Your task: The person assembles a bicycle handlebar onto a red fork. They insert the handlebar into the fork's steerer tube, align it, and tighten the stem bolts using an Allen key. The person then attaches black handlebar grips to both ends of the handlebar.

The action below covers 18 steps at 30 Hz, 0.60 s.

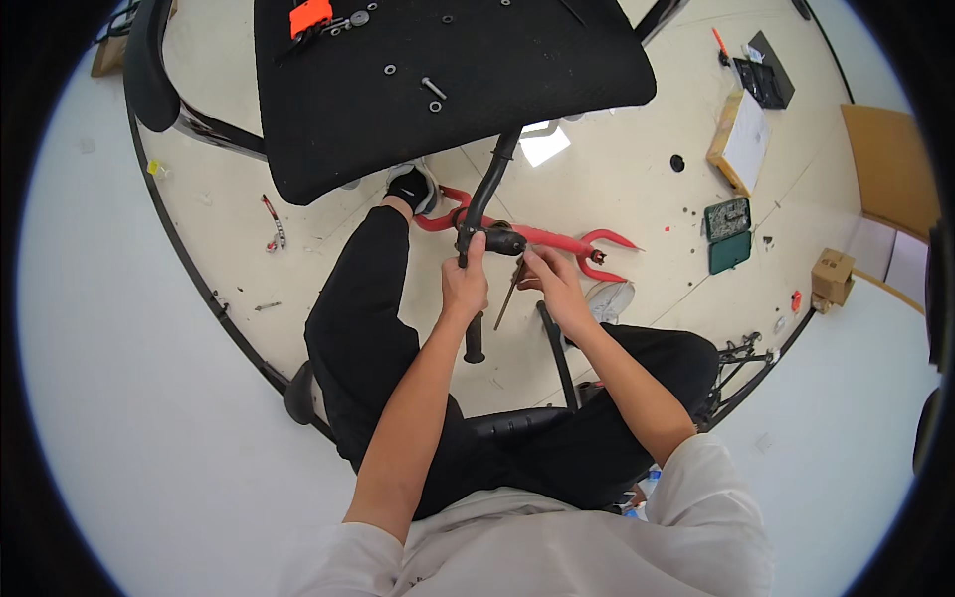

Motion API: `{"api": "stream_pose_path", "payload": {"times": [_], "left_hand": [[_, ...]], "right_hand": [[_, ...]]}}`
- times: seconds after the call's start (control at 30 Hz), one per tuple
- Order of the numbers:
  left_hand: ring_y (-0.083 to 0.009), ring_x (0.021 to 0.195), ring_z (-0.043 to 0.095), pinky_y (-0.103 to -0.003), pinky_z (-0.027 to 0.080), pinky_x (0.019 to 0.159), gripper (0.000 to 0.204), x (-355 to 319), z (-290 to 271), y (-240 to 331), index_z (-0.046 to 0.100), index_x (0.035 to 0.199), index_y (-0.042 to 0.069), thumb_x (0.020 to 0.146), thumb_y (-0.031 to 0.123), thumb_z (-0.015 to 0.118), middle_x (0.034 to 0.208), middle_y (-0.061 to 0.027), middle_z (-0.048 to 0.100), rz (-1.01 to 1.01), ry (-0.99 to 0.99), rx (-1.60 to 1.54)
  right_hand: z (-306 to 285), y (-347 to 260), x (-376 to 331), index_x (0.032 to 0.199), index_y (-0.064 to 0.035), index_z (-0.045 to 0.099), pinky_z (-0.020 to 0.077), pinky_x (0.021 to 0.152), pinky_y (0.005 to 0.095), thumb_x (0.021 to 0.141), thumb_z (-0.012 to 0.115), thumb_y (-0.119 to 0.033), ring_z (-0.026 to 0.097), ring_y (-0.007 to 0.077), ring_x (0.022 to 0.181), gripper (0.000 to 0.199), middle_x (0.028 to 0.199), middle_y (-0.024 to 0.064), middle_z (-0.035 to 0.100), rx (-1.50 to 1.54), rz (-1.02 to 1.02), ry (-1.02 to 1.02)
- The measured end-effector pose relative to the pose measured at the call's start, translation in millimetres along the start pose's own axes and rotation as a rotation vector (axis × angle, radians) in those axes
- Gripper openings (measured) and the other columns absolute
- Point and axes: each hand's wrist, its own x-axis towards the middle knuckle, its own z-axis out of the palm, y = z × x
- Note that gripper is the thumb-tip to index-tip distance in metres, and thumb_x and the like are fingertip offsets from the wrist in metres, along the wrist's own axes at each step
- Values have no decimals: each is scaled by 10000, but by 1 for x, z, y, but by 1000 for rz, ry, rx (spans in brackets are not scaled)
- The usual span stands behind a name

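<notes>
A black handlebar (487, 184) with a stem (504, 241) and a dark grip (475, 343) is held up above the floor. My left hand (466, 284) is closed round the stem where the bar passes through it, thumb on top. At the stem's right end my right hand (553, 284) has its fingers pinched together. A thin metal rod (509, 297) slants down from those fingers; its upper end is hidden. Beneath lies a red fork-ended frame (557, 239) on the floor, beside my shoes.
Ahead, a black chair seat (448, 70) carries a bolt (433, 88), several nuts and washers, and an orange item (310, 15). Rightward on the floor are a green case (728, 236) of small parts, a flat box (740, 142) and a cardboard box (832, 277). Pliers (274, 221) lie left.
</notes>
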Motion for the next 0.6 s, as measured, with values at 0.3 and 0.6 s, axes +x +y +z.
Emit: {"api": "stream_pose_path", "payload": {"times": [0.3, 0.6], "left_hand": [[-91, 359, 277, -282, 228, 344, 653, -9, 7, 4, 284, 586, 166, 928, 690, 473, 487, 41, 284, -1, -10, -90], [-93, 344, 265, -282, 230, 341, 660, -10, 10, 7, 286, 579, 148, 941, 668, 470, 473, 35, 283, -25, -42, -120]], "right_hand": [[12, -11, 11, 915, -39, 515, 511, 612, 317, 1058, 429, -311, 592, 174, 628, 319, 692, 37, 533, 280, 253, -141], [28, 12, 15, 831, -99, 420, 255, 445, 255, 1061, 442, -333, 262, 72, 480, 328, 631, -51, 302, -92, -58, 121]]}}
